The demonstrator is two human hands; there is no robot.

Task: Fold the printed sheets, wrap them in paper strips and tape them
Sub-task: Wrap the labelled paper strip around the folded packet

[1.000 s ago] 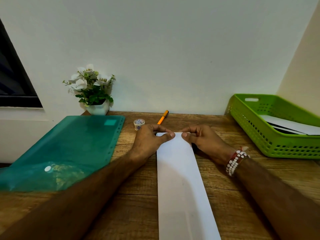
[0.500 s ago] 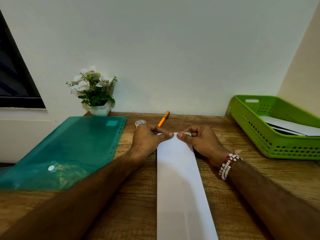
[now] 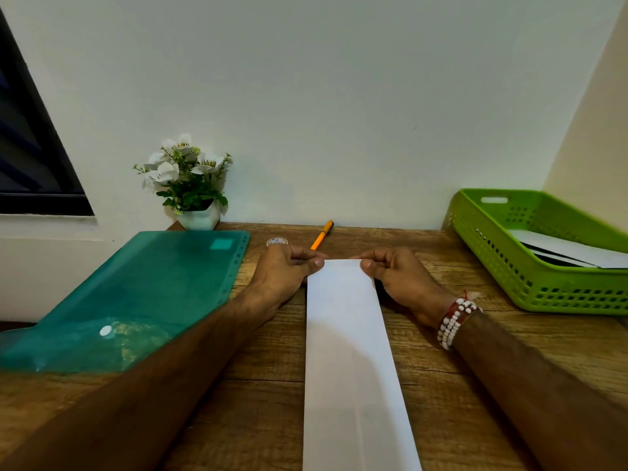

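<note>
Both hands, left hand [image 3: 283,270] and right hand [image 3: 396,271], pinch the far corners of the long folded white sheet [image 3: 350,351] lying on the wooden desk [image 3: 265,396], so folding seems underway, and next those corners probably need lining up carefully.

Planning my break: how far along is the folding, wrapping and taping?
Done: the white sheet looks folded into a narrow strip. In hand: left hand and right hand pinch its far corners. Left: wrapping and taping; tape roll untouched, more papers in the green basket.
</note>
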